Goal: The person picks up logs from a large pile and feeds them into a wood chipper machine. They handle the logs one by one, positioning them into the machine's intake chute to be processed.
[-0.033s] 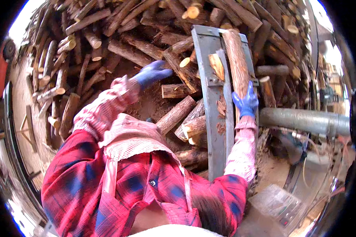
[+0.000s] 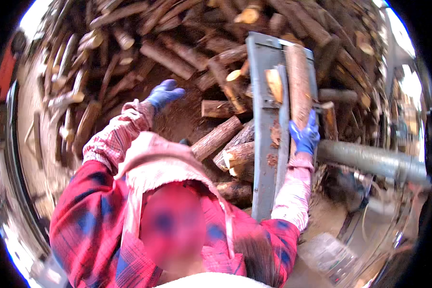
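The heap of rough brown firewood logs is the biggest thing here. It fills the view from nine o'clock over twelve to about two o'clock, with the bark ends pointing in all directions.

In front of it stands the long grey steel beam of a machine, running from six o'clock up toward twelve. A grey round metal tube leaves it toward three o'clock.

On the upper part of the beam, at about one o'clock, lies the long straight log with reddish bark, lengthwise along the steel. Just beside it, on its nine o'clock side, a pale split piece of wood is also on the beam.

Some short thick logs lie on the earth floor near the centre, to the left of the beam.

The right hand in a blue glove is at the lower end of the long log, and its fingers are closed around that end, so the log is held in place on the beam.

The left hand in a blue glove is stretched toward eleven o'clock over the bare earth, well apart from the beam. Its fingers are loose and half curled, and they hold nothing.
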Action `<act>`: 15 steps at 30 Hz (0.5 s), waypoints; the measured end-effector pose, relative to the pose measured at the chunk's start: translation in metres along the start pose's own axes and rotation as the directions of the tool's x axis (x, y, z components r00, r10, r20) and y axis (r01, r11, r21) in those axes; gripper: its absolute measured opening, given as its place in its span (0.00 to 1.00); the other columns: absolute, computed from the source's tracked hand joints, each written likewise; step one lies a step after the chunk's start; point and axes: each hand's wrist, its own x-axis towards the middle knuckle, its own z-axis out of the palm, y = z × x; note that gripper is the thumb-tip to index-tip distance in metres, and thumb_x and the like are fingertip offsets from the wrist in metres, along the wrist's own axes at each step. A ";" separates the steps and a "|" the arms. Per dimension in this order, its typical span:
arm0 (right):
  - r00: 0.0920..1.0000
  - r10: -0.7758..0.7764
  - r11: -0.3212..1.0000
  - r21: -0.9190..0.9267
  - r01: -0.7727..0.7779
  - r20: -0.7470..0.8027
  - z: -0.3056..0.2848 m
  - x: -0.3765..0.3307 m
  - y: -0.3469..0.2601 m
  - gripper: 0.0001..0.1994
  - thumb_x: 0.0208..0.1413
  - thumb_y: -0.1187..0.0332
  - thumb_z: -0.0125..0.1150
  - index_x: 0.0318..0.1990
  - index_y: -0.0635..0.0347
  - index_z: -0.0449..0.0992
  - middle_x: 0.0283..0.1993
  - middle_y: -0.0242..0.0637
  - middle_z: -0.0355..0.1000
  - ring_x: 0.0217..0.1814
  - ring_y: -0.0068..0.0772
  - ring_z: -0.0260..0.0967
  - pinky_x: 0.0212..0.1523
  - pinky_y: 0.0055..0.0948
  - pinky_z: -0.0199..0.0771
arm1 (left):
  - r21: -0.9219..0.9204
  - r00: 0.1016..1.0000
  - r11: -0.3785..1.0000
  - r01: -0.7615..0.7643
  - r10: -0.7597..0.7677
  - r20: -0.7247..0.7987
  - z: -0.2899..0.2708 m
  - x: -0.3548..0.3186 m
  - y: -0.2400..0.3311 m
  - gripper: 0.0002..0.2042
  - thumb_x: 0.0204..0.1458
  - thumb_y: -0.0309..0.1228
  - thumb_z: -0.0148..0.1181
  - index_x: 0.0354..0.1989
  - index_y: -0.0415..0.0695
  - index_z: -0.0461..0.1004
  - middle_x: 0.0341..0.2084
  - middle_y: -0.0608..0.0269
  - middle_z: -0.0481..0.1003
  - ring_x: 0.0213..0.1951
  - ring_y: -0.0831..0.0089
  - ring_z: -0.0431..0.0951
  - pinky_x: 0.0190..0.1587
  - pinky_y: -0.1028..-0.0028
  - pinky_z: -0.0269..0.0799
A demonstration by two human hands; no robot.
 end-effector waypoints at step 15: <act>0.803 -0.590 0.625 0.581 0.521 -0.085 0.117 -0.098 -0.298 0.32 0.51 0.57 0.65 0.59 0.68 0.65 0.56 0.51 0.67 0.55 0.43 0.66 0.58 0.36 0.66 | -0.104 0.666 0.822 0.559 -0.520 -0.535 -0.155 -0.330 -0.386 0.20 0.48 0.50 0.61 0.38 0.46 0.81 0.34 0.52 0.79 0.39 0.61 0.77 0.45 0.62 0.69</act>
